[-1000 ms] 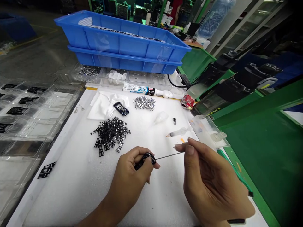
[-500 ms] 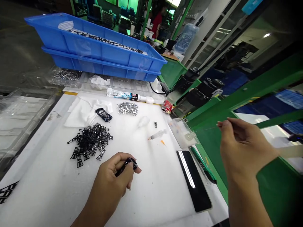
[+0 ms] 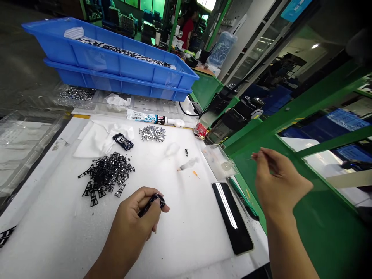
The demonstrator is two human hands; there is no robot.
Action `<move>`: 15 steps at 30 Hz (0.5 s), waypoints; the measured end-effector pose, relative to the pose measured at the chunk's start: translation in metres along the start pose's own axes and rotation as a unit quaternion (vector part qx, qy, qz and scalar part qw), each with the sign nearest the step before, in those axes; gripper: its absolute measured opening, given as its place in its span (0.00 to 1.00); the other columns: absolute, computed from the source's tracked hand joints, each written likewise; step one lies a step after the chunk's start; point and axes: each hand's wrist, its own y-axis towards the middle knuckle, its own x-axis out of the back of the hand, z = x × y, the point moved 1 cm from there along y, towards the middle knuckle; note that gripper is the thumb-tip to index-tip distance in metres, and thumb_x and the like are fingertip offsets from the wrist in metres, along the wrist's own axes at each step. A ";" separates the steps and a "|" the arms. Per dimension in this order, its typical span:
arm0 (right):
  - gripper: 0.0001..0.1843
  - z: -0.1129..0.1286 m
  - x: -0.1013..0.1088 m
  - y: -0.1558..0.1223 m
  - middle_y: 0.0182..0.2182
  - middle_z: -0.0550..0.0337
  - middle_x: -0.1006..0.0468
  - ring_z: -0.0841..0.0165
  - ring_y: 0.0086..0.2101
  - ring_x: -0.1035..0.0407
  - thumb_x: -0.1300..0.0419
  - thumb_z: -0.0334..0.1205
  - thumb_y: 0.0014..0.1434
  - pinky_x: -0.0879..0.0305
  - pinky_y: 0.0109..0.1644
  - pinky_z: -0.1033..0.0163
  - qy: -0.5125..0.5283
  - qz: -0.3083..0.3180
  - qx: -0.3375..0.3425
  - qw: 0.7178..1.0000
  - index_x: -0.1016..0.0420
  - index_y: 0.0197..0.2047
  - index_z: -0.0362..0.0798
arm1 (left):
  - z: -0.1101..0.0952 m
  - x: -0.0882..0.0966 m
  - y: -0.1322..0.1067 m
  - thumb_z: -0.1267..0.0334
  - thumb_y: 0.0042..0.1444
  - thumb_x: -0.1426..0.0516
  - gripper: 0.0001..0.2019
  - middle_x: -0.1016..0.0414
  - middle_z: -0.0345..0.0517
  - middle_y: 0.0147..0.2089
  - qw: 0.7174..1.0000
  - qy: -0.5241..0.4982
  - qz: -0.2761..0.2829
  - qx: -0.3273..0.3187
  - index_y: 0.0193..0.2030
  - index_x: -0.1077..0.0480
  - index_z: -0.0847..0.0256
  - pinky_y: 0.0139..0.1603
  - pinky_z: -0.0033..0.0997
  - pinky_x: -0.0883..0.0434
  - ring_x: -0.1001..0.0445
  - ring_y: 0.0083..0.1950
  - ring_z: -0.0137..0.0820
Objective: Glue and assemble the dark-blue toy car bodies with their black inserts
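Observation:
My left hand (image 3: pixel 132 221) is closed around a glossy black toy car body (image 3: pixel 151 204), above the white work surface; the fingers cover much of it. Raised off to the right, my right hand (image 3: pixel 277 176) is pinched at the fingertips. A faint thin line shows at its tips, too fine to name. Left of my left hand lies a heap of small black frame-like parts (image 3: pixel 106 174). Another black car body (image 3: pixel 123 142) rests on the edge of a white cloth (image 3: pixel 93 139). Small silver parts (image 3: pixel 152 133) form a pile farther back.
Stacked blue bins (image 3: pixel 116 66) stand at the back, with a glue tube (image 3: pixel 147 117) in front. A syringe (image 3: pixel 188 164), an orange dispensing tip (image 3: pixel 195 174), a clear box (image 3: pixel 217 161) and a phone (image 3: pixel 232 219) lie on the right. Dark bottles (image 3: pixel 235 118) stand beyond.
My right hand has shifted a little to the left in view and stays pinched. The whole scene has slid slightly left. My left hand keeps its hold on the car body.

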 end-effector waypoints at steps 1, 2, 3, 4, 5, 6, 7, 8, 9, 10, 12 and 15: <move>0.17 0.001 -0.001 0.001 0.41 0.49 0.19 0.52 0.43 0.24 0.38 0.48 0.63 0.33 0.55 0.48 -0.026 0.018 -0.004 0.999 0.22 0.51 0.50 | 0.000 0.000 0.000 0.54 0.53 0.39 0.13 0.21 0.50 0.35 1.000 -0.002 0.000 0.000 0.38 0.27 0.62 0.20 0.22 0.46 0.41 0.23 0.23; 0.15 0.003 -0.002 0.001 0.37 0.51 0.18 0.53 0.39 0.23 0.37 0.48 0.61 0.31 0.52 0.48 -0.051 0.036 -0.007 0.998 0.19 0.47 0.50 | 0.000 0.000 0.000 0.54 0.53 0.39 0.13 0.21 0.49 0.35 1.000 -0.005 0.000 0.001 0.38 0.27 0.62 0.20 0.21 0.46 0.41 0.23 0.23; 0.14 0.007 -0.003 0.000 0.35 0.52 0.18 0.54 0.36 0.23 0.36 0.48 0.60 0.31 0.50 0.48 -0.071 0.051 -0.008 0.996 0.18 0.44 0.50 | 0.000 0.000 0.000 0.54 0.54 0.39 0.13 0.21 0.49 0.35 1.000 -0.008 0.002 0.005 0.38 0.28 0.62 0.19 0.21 0.46 0.41 0.23 0.23; 0.14 0.012 -0.003 -0.002 0.35 0.51 0.18 0.54 0.36 0.23 0.37 0.48 0.60 0.31 0.50 0.47 -0.087 0.057 -0.007 0.995 0.18 0.43 0.49 | 0.000 0.000 0.000 0.54 0.54 0.39 0.12 0.21 0.49 0.35 1.000 -0.011 0.005 0.009 0.37 0.28 0.62 0.19 0.21 0.47 0.41 0.23 0.22; 0.15 0.019 -0.002 -0.005 0.38 0.50 0.18 0.54 0.38 0.23 0.39 0.49 0.62 0.31 0.51 0.46 -0.104 0.049 -0.004 0.993 0.18 0.45 0.49 | 0.000 0.001 0.000 0.54 0.54 0.40 0.12 0.21 0.49 0.35 1.000 -0.014 0.007 0.011 0.37 0.28 0.62 0.19 0.20 0.48 0.42 0.22 0.22; 0.17 0.027 -0.001 -0.008 0.41 0.49 0.19 0.54 0.41 0.24 0.40 0.49 0.63 0.32 0.53 0.45 -0.104 0.037 -0.010 0.994 0.19 0.48 0.49 | 0.000 0.001 0.000 0.55 0.55 0.40 0.12 0.21 0.49 0.35 1.000 -0.016 0.009 0.010 0.37 0.29 0.62 0.18 0.21 0.48 0.42 0.22 0.21; 0.18 0.037 -0.001 -0.013 0.45 0.49 0.20 0.54 0.44 0.25 0.41 0.50 0.64 0.33 0.55 0.44 -0.084 0.033 -0.025 0.996 0.20 0.51 0.49 | 0.000 0.001 0.000 0.55 0.55 0.40 0.12 0.21 0.48 0.35 1.000 -0.017 0.009 0.008 0.38 0.30 0.62 0.18 0.21 0.49 0.43 0.21 0.21; 0.19 0.048 -0.001 -0.017 0.46 0.49 0.20 0.56 0.45 0.25 0.41 0.51 0.64 0.32 0.55 0.44 -0.052 0.042 -0.043 0.997 0.22 0.52 0.50 | 0.000 0.001 0.000 0.55 0.56 0.41 0.12 0.21 0.48 0.35 1.000 -0.016 0.008 0.004 0.38 0.30 0.62 0.18 0.21 0.49 0.43 0.20 0.20; 0.20 0.060 -0.004 -0.022 0.47 0.50 0.20 0.57 0.45 0.24 0.40 0.52 0.63 0.30 0.54 0.46 -0.001 0.078 -0.067 0.995 0.23 0.53 0.50 | 0.001 0.001 0.000 0.54 0.57 0.41 0.12 0.21 0.47 0.36 1.000 -0.015 0.006 -0.002 0.38 0.31 0.61 0.17 0.21 0.49 0.43 0.19 0.20; 0.22 0.071 -0.011 -0.028 0.47 0.51 0.20 0.58 0.46 0.24 0.36 0.52 0.60 0.29 0.54 0.48 0.070 0.137 -0.102 0.983 0.24 0.53 0.50 | 0.001 0.002 0.000 0.54 0.58 0.42 0.12 0.21 0.46 0.36 1.000 -0.013 0.004 -0.008 0.38 0.33 0.61 0.17 0.21 0.49 0.43 0.17 0.19; 0.29 0.091 -0.030 -0.039 0.49 0.52 0.21 0.59 0.48 0.25 0.29 0.50 0.52 0.27 0.54 0.51 0.218 0.268 -0.177 0.922 0.26 0.55 0.50 | 0.002 0.002 0.000 0.53 0.60 0.44 0.12 0.21 0.44 0.35 1.000 -0.014 0.009 -0.017 0.40 0.35 0.59 0.16 0.22 0.48 0.43 0.15 0.19; 0.27 0.108 -0.065 -0.055 0.50 0.50 0.22 0.59 0.52 0.27 0.27 0.47 0.50 0.31 0.59 0.49 0.336 0.344 -0.250 0.840 0.24 0.52 0.48 | 0.003 0.001 -0.001 0.54 0.62 0.45 0.11 0.22 0.41 0.32 0.999 -0.026 0.013 -0.034 0.42 0.38 0.58 0.17 0.22 0.46 0.44 0.15 0.18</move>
